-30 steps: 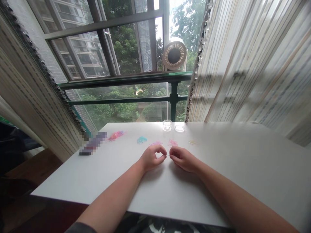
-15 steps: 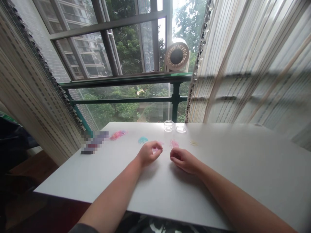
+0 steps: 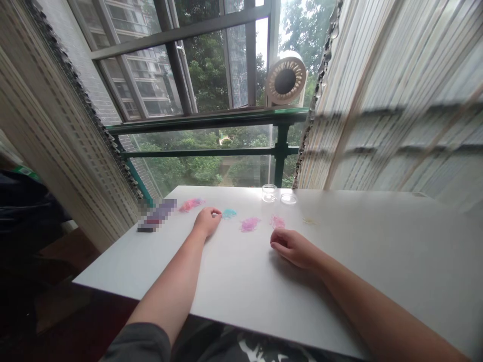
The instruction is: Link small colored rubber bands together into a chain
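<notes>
My left hand (image 3: pixel 207 222) hovers at or just above the white table, fingers curled with thumb and forefinger close together, at the left side of a small teal pile (image 3: pixel 229 214). Whether anything tiny is between its fingertips cannot be made out. My right hand (image 3: pixel 293 247) rests on the table, loosely curled closed, just below a pink pile (image 3: pixel 277 221); its inner side is hidden. Between the hands lies a purple-pink pile (image 3: pixel 249 224). The piles look like tiny thin rubber bands. A mixed red, pink and blue heap (image 3: pixel 191 205) lies farther left.
A clear round container (image 3: pixel 269 193) and a clear shallow dish or lid (image 3: pixel 289 198) stand at the table's back edge. Some yellowish pieces (image 3: pixel 310 221) lie right of the pink pile. A blurred dark flat object (image 3: pixel 157 216) is at far left. A white fan (image 3: pixel 286 80) stands by the window.
My left hand has moved left, from over the purple-pink pile to beside the teal pile, uncovering the purple-pink one. My right hand stays below the pink pile. The view has shifted slightly.
</notes>
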`<move>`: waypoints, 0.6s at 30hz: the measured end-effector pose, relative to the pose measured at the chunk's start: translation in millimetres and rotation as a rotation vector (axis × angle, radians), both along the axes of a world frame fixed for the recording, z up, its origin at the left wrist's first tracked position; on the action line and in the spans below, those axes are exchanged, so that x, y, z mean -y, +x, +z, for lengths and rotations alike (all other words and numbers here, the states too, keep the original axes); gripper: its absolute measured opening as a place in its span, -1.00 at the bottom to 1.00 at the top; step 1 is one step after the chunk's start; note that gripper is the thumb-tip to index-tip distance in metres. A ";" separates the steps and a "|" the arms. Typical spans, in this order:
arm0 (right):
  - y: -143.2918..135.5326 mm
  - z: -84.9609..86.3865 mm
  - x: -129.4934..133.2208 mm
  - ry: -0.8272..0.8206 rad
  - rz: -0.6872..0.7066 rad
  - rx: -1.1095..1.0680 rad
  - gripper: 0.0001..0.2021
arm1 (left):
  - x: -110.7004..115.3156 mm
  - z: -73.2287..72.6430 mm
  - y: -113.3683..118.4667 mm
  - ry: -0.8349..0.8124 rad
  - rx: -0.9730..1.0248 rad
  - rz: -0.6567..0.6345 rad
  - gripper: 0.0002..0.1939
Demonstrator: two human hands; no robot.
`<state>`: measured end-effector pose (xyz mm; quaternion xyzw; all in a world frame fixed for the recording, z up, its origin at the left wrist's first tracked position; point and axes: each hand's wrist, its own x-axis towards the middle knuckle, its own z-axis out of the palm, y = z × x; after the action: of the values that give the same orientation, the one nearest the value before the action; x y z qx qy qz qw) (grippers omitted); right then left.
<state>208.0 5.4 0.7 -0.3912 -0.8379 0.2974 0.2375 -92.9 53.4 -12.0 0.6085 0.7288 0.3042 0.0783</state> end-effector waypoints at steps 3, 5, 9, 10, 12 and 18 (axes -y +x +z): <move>-0.4 -1.0 -0.2 0.005 0.005 0.010 -0.91 | -0.9 -1.7 0.1 -0.004 -0.007 0.003 -0.79; -0.6 -1.4 -0.4 0.008 0.005 0.008 -0.91 | -1.1 -2.1 -0.5 -0.007 -0.012 -0.002 -0.79; -0.7 -1.2 -0.2 0.007 0.010 -0.008 -0.91 | -0.6 -2.2 -0.3 -0.012 -0.017 -0.013 -0.78; -0.7 -1.0 0.0 0.006 0.010 -0.007 -0.91 | -0.5 -2.3 -0.1 -0.013 -0.018 -0.014 -0.78; -0.6 -1.0 0.1 0.005 0.008 -0.002 -0.91 | -0.4 -2.6 0.2 -0.013 -0.019 -0.016 -0.79; -0.5 -1.5 0.4 0.005 0.008 -0.003 -0.91 | -0.6 -3.1 -0.2 -0.007 -0.022 -0.020 -0.78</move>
<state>207.5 5.1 -0.8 -0.3870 -0.8399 0.2966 0.2385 -93.1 54.0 -15.2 0.6189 0.7245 0.2939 0.0755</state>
